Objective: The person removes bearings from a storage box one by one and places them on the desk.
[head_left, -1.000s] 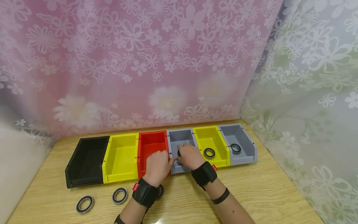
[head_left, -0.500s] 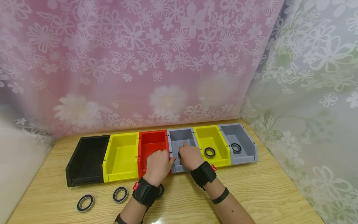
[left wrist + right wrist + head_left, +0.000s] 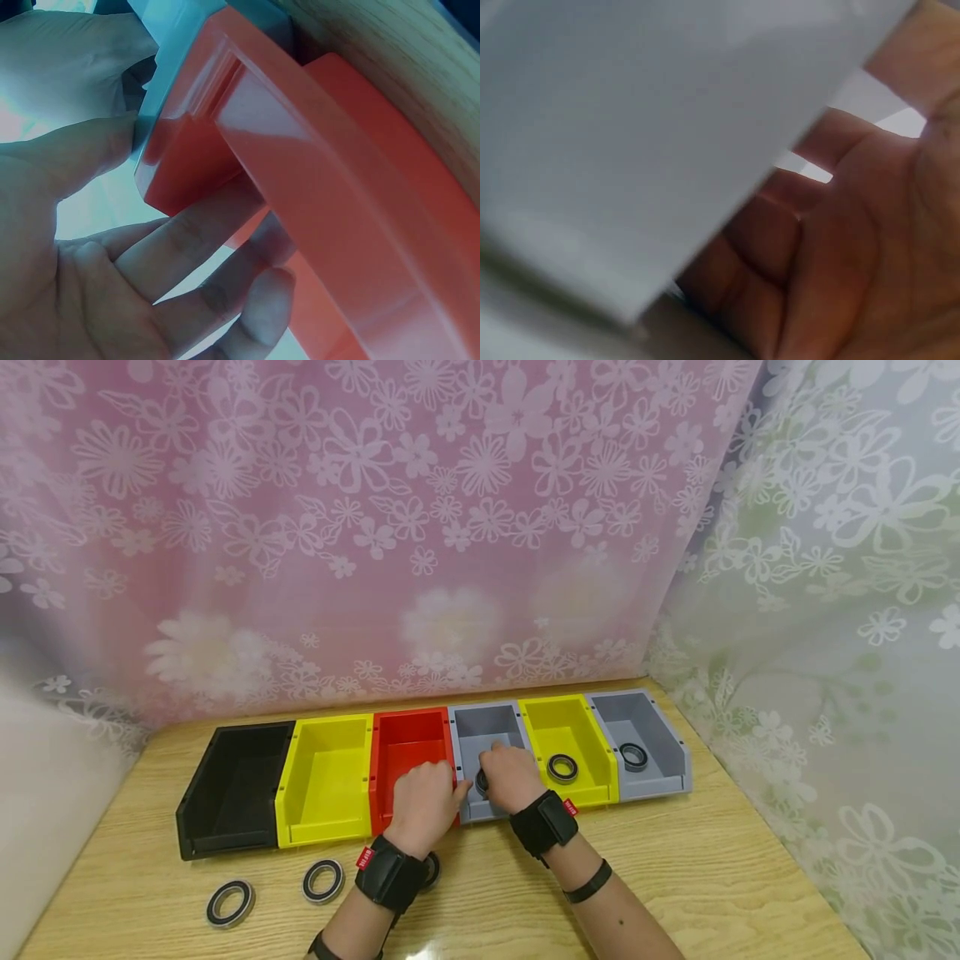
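Note:
In the head view, my left hand (image 3: 423, 802) is over the red bin (image 3: 412, 727). The left wrist view shows its fingers inside the red bin (image 3: 300, 165) and its thumb against the adjoining grey wall (image 3: 169, 52), gripping the joined walls. My right hand (image 3: 512, 779) is low in the middle grey bin (image 3: 483, 720), beside a partly covered bearing (image 3: 482, 782). In the right wrist view, a grey wall (image 3: 645, 135) hides the fingertips of my right hand (image 3: 840, 225); whether they hold the bearing cannot be told.
Bearings lie in the right yellow bin (image 3: 562, 768) and the end grey bin (image 3: 633, 757). On the wooden table (image 3: 675, 877) are two bearings (image 3: 230, 904) (image 3: 323, 882), and another (image 3: 432, 871) beside my left wrist. A black bin (image 3: 236, 785) and another yellow bin (image 3: 326, 777) stand left.
The bearing beside my right hand sits slightly lower in the grey bin and shows more of its ring. My right thumb side has drawn slightly away from my left thumb. My left hand has hardly moved.

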The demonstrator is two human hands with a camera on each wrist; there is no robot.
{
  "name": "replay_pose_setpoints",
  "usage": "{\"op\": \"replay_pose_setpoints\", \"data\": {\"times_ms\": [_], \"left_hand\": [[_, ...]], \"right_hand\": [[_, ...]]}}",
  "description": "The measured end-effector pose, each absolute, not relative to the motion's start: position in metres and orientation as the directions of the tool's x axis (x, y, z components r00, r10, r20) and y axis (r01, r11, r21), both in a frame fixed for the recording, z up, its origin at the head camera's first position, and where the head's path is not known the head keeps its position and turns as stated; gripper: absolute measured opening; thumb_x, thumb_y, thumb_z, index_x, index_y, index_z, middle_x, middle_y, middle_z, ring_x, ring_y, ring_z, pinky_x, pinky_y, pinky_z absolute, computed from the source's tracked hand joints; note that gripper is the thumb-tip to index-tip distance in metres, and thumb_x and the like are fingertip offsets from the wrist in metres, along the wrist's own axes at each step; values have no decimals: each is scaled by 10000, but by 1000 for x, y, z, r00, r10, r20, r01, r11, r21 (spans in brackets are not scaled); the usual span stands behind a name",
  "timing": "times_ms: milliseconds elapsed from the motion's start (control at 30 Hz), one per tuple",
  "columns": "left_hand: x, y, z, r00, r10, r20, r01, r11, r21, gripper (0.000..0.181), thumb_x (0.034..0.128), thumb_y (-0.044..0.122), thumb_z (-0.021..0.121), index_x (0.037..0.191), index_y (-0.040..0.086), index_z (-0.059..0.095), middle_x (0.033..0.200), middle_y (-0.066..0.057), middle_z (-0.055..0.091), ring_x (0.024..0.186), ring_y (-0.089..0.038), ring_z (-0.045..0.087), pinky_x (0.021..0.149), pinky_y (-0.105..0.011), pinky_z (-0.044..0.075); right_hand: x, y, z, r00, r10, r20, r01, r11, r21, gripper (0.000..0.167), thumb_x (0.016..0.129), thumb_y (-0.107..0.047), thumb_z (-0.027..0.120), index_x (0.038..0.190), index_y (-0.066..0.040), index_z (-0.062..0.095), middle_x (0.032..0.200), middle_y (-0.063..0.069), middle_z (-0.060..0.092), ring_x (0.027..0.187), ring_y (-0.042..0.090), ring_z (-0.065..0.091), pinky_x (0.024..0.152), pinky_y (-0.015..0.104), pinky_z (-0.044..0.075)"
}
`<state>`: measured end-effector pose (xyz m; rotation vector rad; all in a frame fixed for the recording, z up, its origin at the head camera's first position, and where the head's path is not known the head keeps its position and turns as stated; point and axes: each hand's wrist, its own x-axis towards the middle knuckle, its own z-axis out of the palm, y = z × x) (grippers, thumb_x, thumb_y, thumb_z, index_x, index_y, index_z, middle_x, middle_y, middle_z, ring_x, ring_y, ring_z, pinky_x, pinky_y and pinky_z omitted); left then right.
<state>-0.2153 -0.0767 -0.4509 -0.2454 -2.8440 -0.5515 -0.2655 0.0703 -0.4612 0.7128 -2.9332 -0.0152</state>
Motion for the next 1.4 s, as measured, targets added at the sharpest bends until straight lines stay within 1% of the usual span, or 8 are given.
{"op": "replay_pose_setpoints", "data": {"times_ms": [233,433,633,767,867,1000,1133,1400], "left_hand": [[-216,-77,-452,-961,120,250,206,913,351,441,868,317,849,624,108,547,512,6,341,444,-157,396,421,-263,319],[-217,-77,-452,-963,117,242,200,914,354,408,868,325,848,659,92,586,515,4,343,446,-159,402,426,-265,331],[-218,-77,-452,-966,117,232,197,912,361,396,872,321,846,675,84,597,515,-2,352,443,-161,405,426,-264,336],[-217,-77,-452,-968,116,223,192,914,357,396,877,321,841,676,82,598,517,-5,361,445,-164,406,425,-264,333],[-217,-77,-452,-971,112,213,184,915,359,388,880,322,838,686,80,605,516,-8,368,446,-166,408,428,-264,330],[-217,-77,-452,-974,109,200,178,913,368,380,883,320,837,699,79,608,515,-12,373,448,-167,410,435,-262,332],[-217,-77,-451,-975,107,193,175,909,379,381,879,320,840,701,83,601,511,-11,374,447,-166,411,437,-263,337],[-217,-77,-452,-976,108,189,174,909,378,397,876,327,842,689,90,585,513,-13,387,449,-168,415,440,-265,351]], "right_hand": [[-264,71,-458,-882,-458,113,-464,885,-44,212,791,-97,876,938,-84,724,767,83,594,640,232,575,570,378,517],[-265,74,-458,-875,-477,88,-484,869,-104,260,804,-53,864,998,-91,696,816,87,594,702,240,579,627,400,528],[-271,76,-458,-865,-499,57,-502,855,-129,312,795,-134,886,1021,-90,675,821,57,552,688,192,531,607,352,488],[-272,76,-454,-867,-495,55,-496,852,-167,312,819,-197,861,1039,-80,672,836,63,549,654,186,519,577,328,462],[-271,75,-448,-877,-478,52,-476,848,-232,352,828,-197,851,1104,-62,679,891,89,562,658,205,541,602,338,495],[-268,77,-438,-885,-462,54,-456,839,-297,417,826,-165,846,1183,-36,674,961,115,572,708,221,574,681,355,543],[-265,80,-427,-887,-457,68,-455,837,-304,411,829,-165,838,1179,-25,672,961,97,572,763,195,575,716,329,549],[-252,85,-406,-885,-453,105,-461,827,-322,389,821,-188,835,1143,-36,681,918,54,555,776,165,549,698,294,532]]}}
